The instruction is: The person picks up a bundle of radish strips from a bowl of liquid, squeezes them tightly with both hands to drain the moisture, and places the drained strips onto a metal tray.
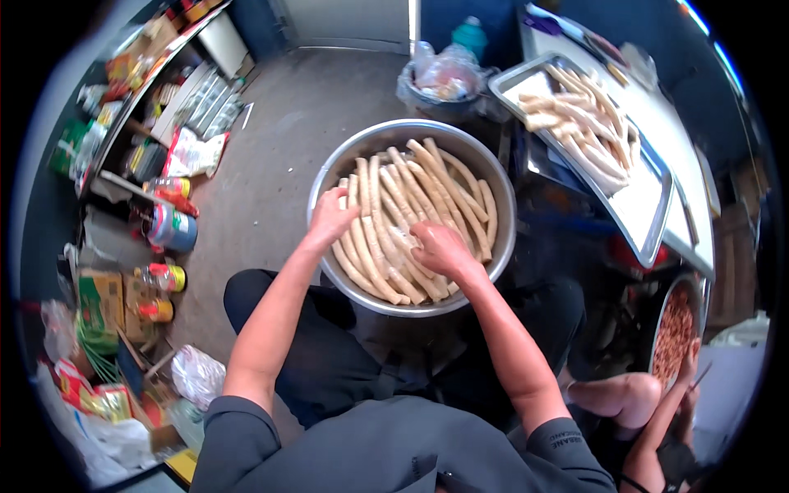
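Long pale sticks (376, 186) lie heaped in round steel basin (411, 126); inner wall shows along far and right edges. Sticks' long axes run mostly away from person (362, 444), far ends leaning left. Left hand (333, 218), fingers bent, touches sticks by left wall; right hand (444, 248), half-curled, rests on middle ones; cannot tell whether either grips. Beyond rim, grey floor (271, 131) stretches left to jars (173, 228); bucket (450, 103) stands near far rim; tray (633, 215) of similar sticks lies right, on counter (664, 123).
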The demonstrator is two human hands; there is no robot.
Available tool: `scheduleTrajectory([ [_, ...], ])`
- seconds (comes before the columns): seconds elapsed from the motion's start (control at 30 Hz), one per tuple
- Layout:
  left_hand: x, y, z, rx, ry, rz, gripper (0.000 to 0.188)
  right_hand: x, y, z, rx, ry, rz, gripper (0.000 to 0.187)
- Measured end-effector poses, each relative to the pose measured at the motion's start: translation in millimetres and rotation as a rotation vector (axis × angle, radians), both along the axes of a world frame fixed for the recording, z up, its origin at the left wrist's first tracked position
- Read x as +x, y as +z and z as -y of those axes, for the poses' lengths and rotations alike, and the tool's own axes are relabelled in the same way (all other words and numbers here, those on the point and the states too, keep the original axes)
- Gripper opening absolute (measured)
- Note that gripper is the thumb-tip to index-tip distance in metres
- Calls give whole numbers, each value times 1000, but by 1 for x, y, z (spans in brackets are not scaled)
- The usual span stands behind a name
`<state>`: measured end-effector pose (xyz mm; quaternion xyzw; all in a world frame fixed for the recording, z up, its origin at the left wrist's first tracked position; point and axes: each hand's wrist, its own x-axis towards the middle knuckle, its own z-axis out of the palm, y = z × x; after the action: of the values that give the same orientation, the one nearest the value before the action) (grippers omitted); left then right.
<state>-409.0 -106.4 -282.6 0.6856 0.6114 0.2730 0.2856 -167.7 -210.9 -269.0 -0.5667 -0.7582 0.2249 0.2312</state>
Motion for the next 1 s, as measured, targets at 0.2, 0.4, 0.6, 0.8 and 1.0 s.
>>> scheduleTrajectory([
  [0.2,1,-23,18,-24,110,0,63,-25,6,9,-50,-107,-151,29],
  [0.4,16,-26,31,-239,244,170,85,-30,-35,16,-28,-263,-295,31],
  [0.6,16,-66,5,-422,357,341,73,-43,-38,3,44,-311,-175,39],
  [0.8,20,-101,-10,-640,308,828,59,-52,-42,-28,-69,-383,-144,45],
  [1.0,33,-69,-7,-719,264,1009,63,-47,-71,-64,-434,-394,-259,79],
])
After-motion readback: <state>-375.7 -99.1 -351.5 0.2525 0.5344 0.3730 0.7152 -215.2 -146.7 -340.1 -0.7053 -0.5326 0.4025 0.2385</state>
